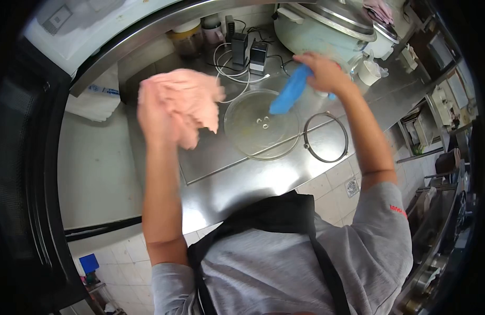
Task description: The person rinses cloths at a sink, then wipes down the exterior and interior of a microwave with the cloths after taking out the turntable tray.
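My left hand is closed on a crumpled pink cloth, raised over the left part of the steel counter. To the right, my right hand grips a long blue object, smeared by motion, whose kind I cannot make out. The blue object slants down above the far right edge of a round glass turntable plate, which lies on the counter. Beside that plate rests a thin dark roller ring, near the front edge. Neither hand touches the plate or the ring.
A black appliance door stands at far left, near folded white cloth or paper. Black power adapters with cables lie behind the plate. A large pot and a white cup are at the back right.
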Tool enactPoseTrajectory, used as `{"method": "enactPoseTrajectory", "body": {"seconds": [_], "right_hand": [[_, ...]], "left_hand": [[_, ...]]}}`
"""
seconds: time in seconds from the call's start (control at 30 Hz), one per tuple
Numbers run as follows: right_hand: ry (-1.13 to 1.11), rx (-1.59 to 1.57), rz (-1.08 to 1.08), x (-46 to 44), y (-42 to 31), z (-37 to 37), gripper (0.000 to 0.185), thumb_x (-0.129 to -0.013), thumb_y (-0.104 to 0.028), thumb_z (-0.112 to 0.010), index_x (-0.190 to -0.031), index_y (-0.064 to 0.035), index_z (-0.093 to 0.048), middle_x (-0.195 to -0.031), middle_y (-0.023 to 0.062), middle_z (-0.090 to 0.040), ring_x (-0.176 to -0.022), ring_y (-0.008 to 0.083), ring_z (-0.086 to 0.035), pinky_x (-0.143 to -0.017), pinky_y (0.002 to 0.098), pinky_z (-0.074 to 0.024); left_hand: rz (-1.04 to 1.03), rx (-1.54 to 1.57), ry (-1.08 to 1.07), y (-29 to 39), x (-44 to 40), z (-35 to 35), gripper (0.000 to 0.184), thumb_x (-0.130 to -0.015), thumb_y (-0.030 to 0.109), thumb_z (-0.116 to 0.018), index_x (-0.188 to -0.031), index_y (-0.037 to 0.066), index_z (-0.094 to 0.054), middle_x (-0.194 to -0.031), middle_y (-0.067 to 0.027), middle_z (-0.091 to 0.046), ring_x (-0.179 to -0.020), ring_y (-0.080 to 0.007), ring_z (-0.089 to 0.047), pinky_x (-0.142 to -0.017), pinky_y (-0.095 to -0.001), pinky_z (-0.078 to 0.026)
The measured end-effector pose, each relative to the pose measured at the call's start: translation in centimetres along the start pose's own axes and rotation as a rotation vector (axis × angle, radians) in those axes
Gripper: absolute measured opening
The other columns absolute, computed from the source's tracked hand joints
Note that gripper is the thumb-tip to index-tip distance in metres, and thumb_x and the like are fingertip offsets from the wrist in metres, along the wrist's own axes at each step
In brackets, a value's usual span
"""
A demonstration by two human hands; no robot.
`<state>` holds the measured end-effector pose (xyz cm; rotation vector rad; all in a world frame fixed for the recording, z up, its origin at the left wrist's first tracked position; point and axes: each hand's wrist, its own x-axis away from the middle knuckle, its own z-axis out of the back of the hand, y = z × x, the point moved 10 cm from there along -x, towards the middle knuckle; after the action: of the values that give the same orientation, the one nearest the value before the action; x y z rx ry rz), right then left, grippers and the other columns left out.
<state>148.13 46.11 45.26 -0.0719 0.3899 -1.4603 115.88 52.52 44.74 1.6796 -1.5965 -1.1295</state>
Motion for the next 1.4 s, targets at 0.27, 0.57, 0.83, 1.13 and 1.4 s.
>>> {"method": "enactPoseTrajectory", "body": {"seconds": [0.27, 0.57, 0.83, 1.13, 1.4], "right_hand": [[-0.183, -1.190, 0.043, 5.5, -5.5, -9.4, 0.047, -0.077, -0.012, -0.055, -0.119, 0.0002, -0.038, -0.111, 0.0081, -0.047, -0.102, 0.0155, -0.045, -0.087, 0.0291, -0.0358], [0.075, -1.354, -0.018, 1.0, -1.7, 3.5, 0.023, -0.081, -0.008, -0.047, -0.104, -0.0038, -0.048, -0.089, 0.0008, -0.055, -0.074, 0.0059, -0.052, -0.063, 0.0199, -0.0436], [0.805, -1.011, 0.300, -4.2, -0.8, 14.4, 0.033, -0.076, -0.018, -0.059, -0.100, -0.0004, -0.045, -0.091, 0.0058, -0.054, -0.080, 0.0116, -0.051, -0.071, 0.0257, -0.0421], [0.882, -0.558, 0.219, -8.5, -3.3, 16.0, 0.038, -0.071, -0.011, -0.063, -0.095, 0.0034, -0.037, -0.085, 0.0163, -0.054, -0.080, 0.0263, -0.056, -0.072, 0.0312, -0.0426], [0.538, -0.339, 0.041, -15.8, -3.7, 14.7, 0.046, -0.072, -0.021, -0.062, -0.093, 0.0094, -0.034, -0.091, 0.0314, -0.051, -0.086, 0.0392, -0.054, -0.072, 0.0377, -0.0438]], "left_hand": [[0.347, 0.022, -0.350, -11.2, 5.3, -10.2, 0.051, -0.086, 0.047, -0.032, -0.111, 0.002, -0.040, -0.104, -0.0100, -0.049, -0.094, -0.0188, -0.050, -0.082, -0.0308, -0.039], [-0.123, -0.337, 0.102, 2.8, 1.8, -0.7, 0.033, -0.086, 0.026, -0.046, -0.111, 0.006, -0.037, -0.101, -0.0080, -0.048, -0.084, -0.0150, -0.053, -0.069, -0.0259, -0.043], [-0.598, -0.167, 0.783, 16.9, 13.0, 11.1, 0.075, -0.079, 0.033, -0.056, -0.128, 0.005, -0.005, -0.121, -0.0170, -0.033, -0.099, -0.0323, -0.046, -0.084, -0.0419, -0.036], [-1.273, -0.248, 0.580, 26.4, 23.3, 14.1, 0.055, -0.082, 0.039, -0.047, -0.118, -0.002, -0.039, -0.115, -0.0127, -0.046, -0.103, -0.0254, -0.046, -0.091, -0.0390, -0.036], [-1.212, -0.249, 0.583, 22.8, 17.5, 12.7, 0.051, -0.082, 0.032, -0.050, -0.117, -0.005, -0.038, -0.115, -0.0151, -0.046, -0.100, -0.0258, -0.050, -0.087, -0.0368, -0.042]]}}
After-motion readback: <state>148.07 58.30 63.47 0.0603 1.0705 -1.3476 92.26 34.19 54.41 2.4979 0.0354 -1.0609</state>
